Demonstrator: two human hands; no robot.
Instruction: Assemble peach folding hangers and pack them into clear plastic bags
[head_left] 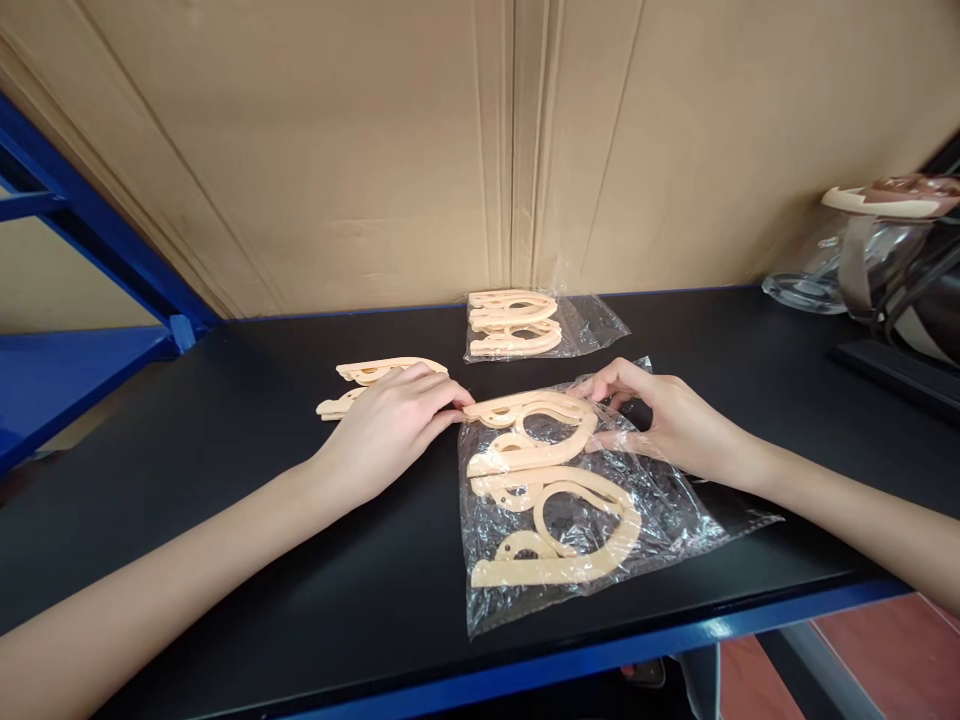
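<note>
A clear plastic bag (675, 515) lies in front of me with several beige folding hangers (559, 570) inside, folded flat. My left hand (397, 420) pinches the bag's left edge at the straight end of the uppermost hanger. On the other side, my right hand (652, 410) grips the bag near that hanger's curved end, its thumb and fingers curled around the film. Partly hidden behind my left hand, loose beige hangers (360, 372) rest on the black tabletop (247, 410). Farther back lies a second bag of hangers (517, 325).
Brown cardboard (360, 150) stands upright along the table's back edge. At the right are a clear plastic container (806, 290) and a dark object (900, 375). A blue metal frame (112, 230) rises at the left, and a blue rail (600, 660) runs along the front edge.
</note>
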